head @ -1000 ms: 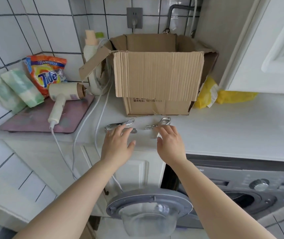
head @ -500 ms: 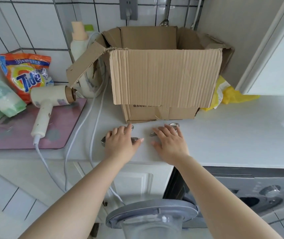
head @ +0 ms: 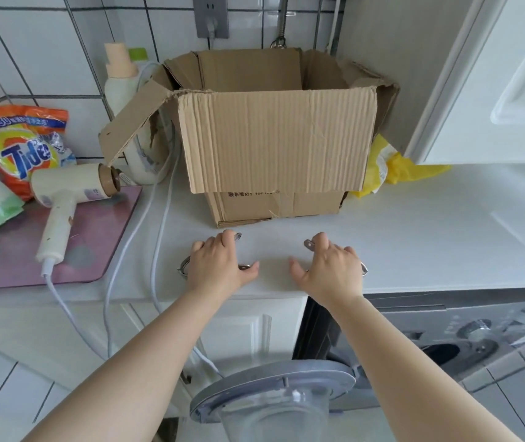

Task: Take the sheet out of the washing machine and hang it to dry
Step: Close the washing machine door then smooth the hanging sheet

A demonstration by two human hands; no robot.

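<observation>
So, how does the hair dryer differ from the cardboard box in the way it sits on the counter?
The hair dryer lies on its side on a pink mat; the cardboard box stands upright on the bare white counter. The hair dryer is cream and smooth with a cord attached; the cardboard box is brown and ribbed, with its flaps open. The cardboard box is much larger. Neither is touched by a hand.
</observation>
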